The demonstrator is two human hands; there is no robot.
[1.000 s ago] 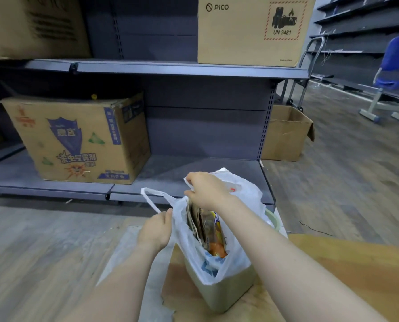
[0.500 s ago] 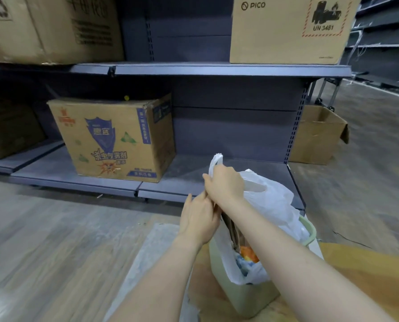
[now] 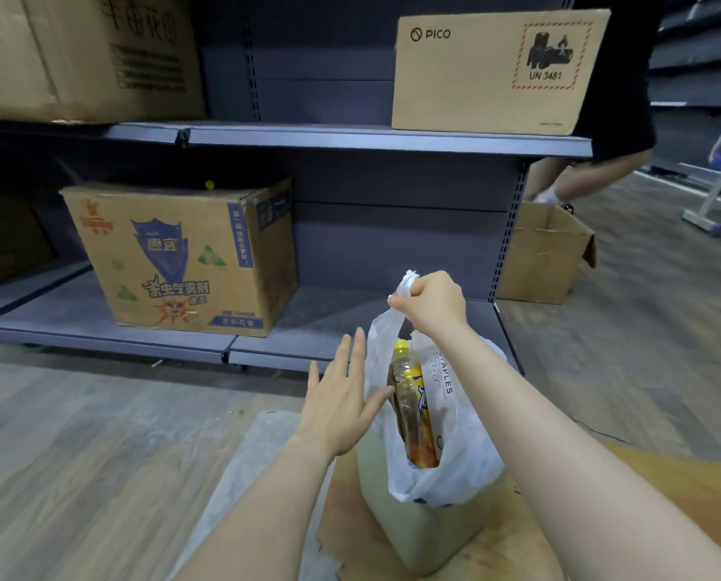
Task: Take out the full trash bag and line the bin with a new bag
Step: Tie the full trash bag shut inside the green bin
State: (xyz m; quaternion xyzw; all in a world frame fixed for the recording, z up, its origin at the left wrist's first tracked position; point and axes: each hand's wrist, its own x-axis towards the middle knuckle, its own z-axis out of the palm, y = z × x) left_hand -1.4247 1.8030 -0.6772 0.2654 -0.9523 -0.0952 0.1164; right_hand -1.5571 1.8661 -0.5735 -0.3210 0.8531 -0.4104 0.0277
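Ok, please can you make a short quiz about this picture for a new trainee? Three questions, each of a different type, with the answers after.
1. True or false: the left hand is gripping the handles of the white trash bag.
2. Multiple choice: where is the bottom of the bag?
A. on the floor
B. inside the pale green bin
C. on the lower shelf
3. Fill in: the right hand holds the bag by its gathered ____.

Key:
1. False; the left hand is open, fingers spread, beside the bag.
2. B
3. handles
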